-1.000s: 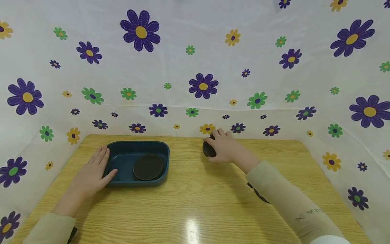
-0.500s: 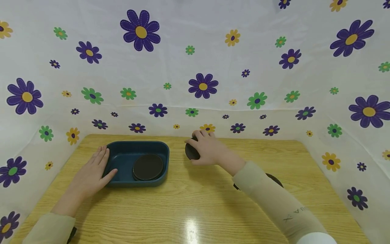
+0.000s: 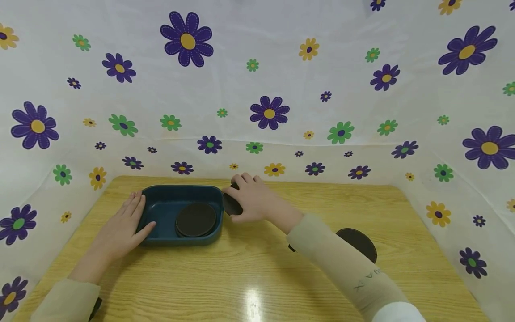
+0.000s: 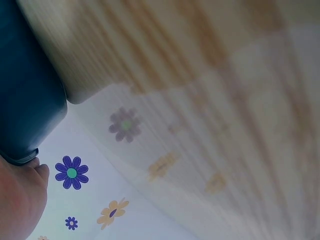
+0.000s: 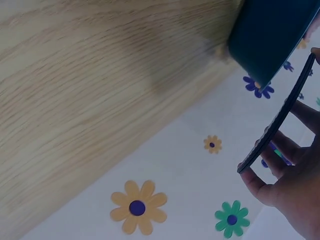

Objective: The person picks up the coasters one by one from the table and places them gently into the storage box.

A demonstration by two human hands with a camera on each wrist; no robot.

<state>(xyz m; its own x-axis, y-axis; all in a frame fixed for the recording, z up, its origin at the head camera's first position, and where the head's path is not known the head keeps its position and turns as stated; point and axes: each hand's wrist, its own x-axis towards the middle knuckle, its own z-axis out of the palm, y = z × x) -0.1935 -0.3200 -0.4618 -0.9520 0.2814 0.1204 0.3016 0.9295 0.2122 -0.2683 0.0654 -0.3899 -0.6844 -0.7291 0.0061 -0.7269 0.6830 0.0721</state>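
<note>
A dark blue rectangular tray stands on the table. My left hand rests along its left wall, fingers straight, thumb spread by the near left corner. Inside, on the right, lies a black round coaster, seemingly with another under it. Just beyond the tray's right wall, my right hand pinches another black coaster by its edges, tilted. The right wrist view shows that thin coaster edge-on between thumb and fingertips, close to the tray. In the left wrist view, the tray appears with part of the left hand.
One more black coaster lies on the wooden table at the right, partly covered by the right sleeve. A white cloth with printed flowers rises behind the table and along both sides.
The right hand has moved left with its coaster, from the middle of the table to the tray's right wall. More of the coaster on the table shows. The left hand and tray stay put.
</note>
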